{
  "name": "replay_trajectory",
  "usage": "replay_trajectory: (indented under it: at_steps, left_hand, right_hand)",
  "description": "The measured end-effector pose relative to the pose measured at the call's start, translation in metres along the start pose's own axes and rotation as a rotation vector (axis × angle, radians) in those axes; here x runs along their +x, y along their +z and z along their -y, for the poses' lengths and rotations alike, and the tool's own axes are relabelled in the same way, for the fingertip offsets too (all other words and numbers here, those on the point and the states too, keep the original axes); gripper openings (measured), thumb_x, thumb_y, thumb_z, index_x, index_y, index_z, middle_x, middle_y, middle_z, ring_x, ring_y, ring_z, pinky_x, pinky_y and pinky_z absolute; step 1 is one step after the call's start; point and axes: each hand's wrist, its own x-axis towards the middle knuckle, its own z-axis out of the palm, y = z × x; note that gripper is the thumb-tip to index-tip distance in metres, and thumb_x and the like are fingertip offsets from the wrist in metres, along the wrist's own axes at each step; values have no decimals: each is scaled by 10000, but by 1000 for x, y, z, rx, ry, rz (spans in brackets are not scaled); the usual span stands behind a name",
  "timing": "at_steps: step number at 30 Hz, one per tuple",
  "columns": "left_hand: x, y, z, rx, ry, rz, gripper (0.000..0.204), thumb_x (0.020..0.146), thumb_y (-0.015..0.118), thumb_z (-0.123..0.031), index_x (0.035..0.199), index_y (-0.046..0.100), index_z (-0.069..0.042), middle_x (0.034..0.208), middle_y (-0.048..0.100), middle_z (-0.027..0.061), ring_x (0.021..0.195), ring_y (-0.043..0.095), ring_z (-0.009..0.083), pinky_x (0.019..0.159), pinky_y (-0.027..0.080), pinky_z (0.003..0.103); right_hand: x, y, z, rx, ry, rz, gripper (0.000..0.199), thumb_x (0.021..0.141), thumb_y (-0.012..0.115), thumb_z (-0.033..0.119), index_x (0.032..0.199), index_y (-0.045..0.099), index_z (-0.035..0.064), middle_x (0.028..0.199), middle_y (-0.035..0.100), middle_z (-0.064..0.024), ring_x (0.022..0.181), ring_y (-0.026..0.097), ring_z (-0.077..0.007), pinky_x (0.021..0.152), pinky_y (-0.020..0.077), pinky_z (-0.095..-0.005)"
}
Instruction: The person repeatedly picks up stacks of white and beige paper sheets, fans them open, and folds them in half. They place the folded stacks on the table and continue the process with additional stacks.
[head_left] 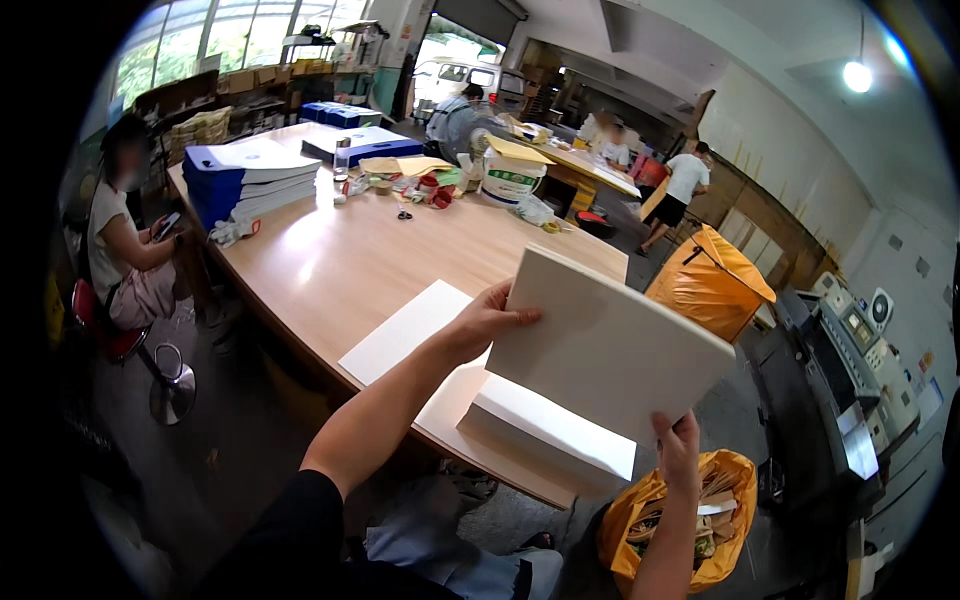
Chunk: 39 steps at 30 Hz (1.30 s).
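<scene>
A thick, pale rectangular slab (605, 345), a board or a block of sheets, is held tilted above the near right edge of the table. My left hand (490, 318) is closed on its left edge, thumb across the face. My right hand (677, 448) grips its lower right edge, fingers partly hidden behind it. Below the slab lies a white stack of paper (550, 428) with a bright top and shaded side. To its left a flat white sheet (405, 332) rests on the table, partly covered by my left forearm.
The wooden table (330, 270) bears blue-and-white paper stacks (255, 175), a white bucket (512, 172), tape rolls and small scissors (404, 214). An orange bag of scraps (690, 520) stands on the floor near my right arm. A person (135, 235) sits at left; machinery (850, 360) stands at right.
</scene>
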Motion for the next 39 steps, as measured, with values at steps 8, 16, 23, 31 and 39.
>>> replay_trajectory:
  at_steps: [8, 16, 23, 31, 39]
  left_hand:
    - [-27, -11, 28, 95, -28, -59, 540, 887, 755, -146, 1369, 534, -44, 1264, 635, 55, 1165, 581, 138, 1024, 462, 324]
    - [-29, 3, 43, 324, 179, -176, 554, 885, 766, -183, 1356, 517, -33, 1240, 611, 62, 1172, 553, 158, 1012, 448, 330]
    - [-31, 4, 40, 307, 129, -185, 512, 864, 768, -117, 1314, 545, -18, 1199, 641, 79, 1139, 582, 176, 997, 470, 351]
    - [-32, 8, 42, 372, 190, -183, 452, 873, 746, -80, 1283, 569, -14, 1163, 651, 73, 1112, 588, 172, 984, 475, 346]
    - [-81, 21, -26, 550, 89, 3, 651, 934, 702, -216, 1447, 365, -2, 1328, 526, 148, 1273, 462, 204, 1072, 392, 365]
  right_hand:
    - [-15, 11, -43, 38, 185, -90, 299, 953, 678, 115, 1212, 595, -9, 1156, 658, -77, 1075, 607, -182, 955, 470, -330]
    - [-2, 40, -32, 39, -4, -222, 658, 853, 805, 230, 1369, 445, 39, 1303, 562, -95, 1191, 555, -233, 1033, 441, -378]
    - [-2, 55, -40, 133, -41, -351, 535, 824, 820, 105, 1263, 526, 22, 1191, 628, -92, 1092, 593, -206, 959, 472, -347]
    - [-3, 53, -38, 103, -8, -427, 489, 812, 811, 56, 1227, 556, 11, 1134, 662, -96, 1041, 622, -204, 942, 481, -342]
    - [9, 49, 15, 112, 139, -204, 453, 840, 809, 155, 1198, 586, -12, 1105, 674, -102, 1004, 648, -213, 916, 520, -353]
